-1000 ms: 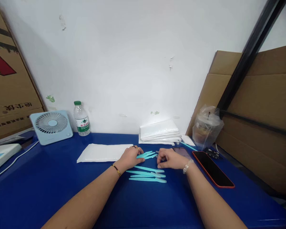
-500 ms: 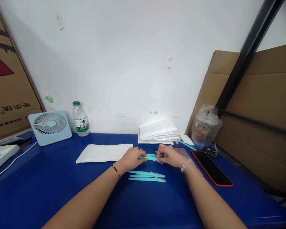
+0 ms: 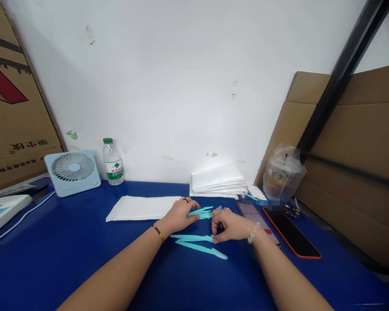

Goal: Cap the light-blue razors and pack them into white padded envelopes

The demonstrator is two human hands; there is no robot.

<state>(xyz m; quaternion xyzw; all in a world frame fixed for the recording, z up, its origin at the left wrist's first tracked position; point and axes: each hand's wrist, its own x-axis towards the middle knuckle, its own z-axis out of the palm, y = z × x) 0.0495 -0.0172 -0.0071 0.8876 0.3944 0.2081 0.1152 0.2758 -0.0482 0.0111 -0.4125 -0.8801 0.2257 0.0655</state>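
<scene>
My left hand (image 3: 178,214) rests on the desk (image 3: 84,259) with its grip clamped on a bundle of teal sticks (image 3: 201,212). The fingers lie over one end, so the sticks fan out to the right, just above the blue surface. Pinching them at one end holds them side by side and pointing the same way. My right hand (image 3: 228,224) is curled down just beside them, its fingertips together on the right end of a loose teal stick (image 3: 191,237) that lies flat on the desk. A second loose stick (image 3: 202,249) lies just in front of it, slightly askew and touched by neither hand.

A flat white envelope (image 3: 139,207) lies by my left hand, with its near end against my knuckles. A stack of white envelopes (image 3: 218,179) sits by the wall beyond my hands. Two phones lie face up to my right, the lit phone (image 3: 257,216) near my right wrist and the dark phone (image 3: 291,233) farther out, both off the patch where the sticks lie.
</scene>
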